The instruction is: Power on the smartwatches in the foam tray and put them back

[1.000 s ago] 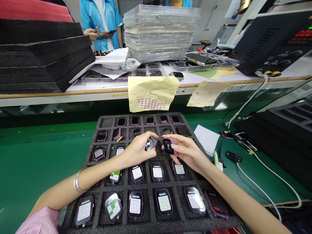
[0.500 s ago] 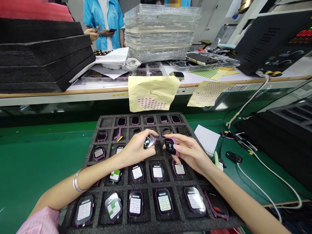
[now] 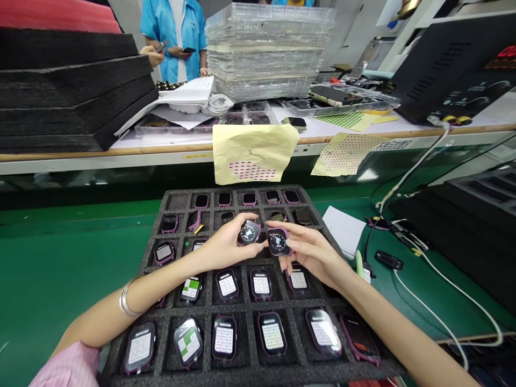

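And here the left hand (image 3: 223, 243) clamps a lit watch (image 3: 249, 233), right hand (image 3: 316, 250) pinching a second watch (image 3: 277, 242), between the foam tray's (image 3: 245, 378) far and near edges

One watch (image 3: 250, 232) in the left hand (image 3: 226, 243), one in the right hand (image 3: 314, 250); five watches (image 3: 249, 199) along the tray's (image 3: 250, 374) twelve-o'clock row, six at six o'clock; two hanging yellow sheets (image 3: 255, 148).

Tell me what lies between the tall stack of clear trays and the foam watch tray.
In the head view, a yellow sheet hangs over the shelf edge, with a compartmented clear tray behind it.
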`<state>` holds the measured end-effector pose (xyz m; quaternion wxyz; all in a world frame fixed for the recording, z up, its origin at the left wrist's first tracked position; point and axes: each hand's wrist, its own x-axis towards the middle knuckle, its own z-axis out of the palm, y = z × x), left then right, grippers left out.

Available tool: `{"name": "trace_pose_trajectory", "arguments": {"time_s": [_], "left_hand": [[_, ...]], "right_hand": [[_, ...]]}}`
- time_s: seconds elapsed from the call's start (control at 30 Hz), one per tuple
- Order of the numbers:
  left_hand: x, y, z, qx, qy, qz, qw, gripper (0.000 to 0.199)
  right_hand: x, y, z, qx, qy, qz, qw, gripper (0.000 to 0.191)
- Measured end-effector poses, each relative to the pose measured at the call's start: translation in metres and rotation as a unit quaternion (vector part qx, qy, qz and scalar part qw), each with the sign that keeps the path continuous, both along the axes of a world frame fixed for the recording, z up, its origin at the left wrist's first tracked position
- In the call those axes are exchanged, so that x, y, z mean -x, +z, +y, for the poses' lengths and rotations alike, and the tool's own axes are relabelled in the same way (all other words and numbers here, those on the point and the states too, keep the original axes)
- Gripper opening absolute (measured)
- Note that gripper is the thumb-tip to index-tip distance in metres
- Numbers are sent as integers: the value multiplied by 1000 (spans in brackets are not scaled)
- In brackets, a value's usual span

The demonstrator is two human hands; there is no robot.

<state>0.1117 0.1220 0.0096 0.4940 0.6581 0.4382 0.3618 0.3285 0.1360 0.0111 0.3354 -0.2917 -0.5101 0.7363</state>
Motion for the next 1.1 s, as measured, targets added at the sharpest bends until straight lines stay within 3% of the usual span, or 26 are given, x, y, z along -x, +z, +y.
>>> {"name": "trace_pose_trajectory", "arguments": {"time_s": [0.13, 0.27, 0.9, 1.1], "left_hand": [[-4, -4, 5, 107, 7, -134, 985, 43], [-7, -4, 6, 153, 26, -182, 971, 37], [-8, -6, 5, 160, 17, -191, 968, 31], [-8, -12, 6, 140, 12, -146, 979, 39]], "right_hand": [[2, -2, 1, 10, -1, -9, 1000, 35], [3, -4, 1, -14, -26, -31, 999, 36], [0, -7, 1, -57, -29, -45, 997, 37], [1, -5, 1, -60, -38, -60, 996, 42]]}}
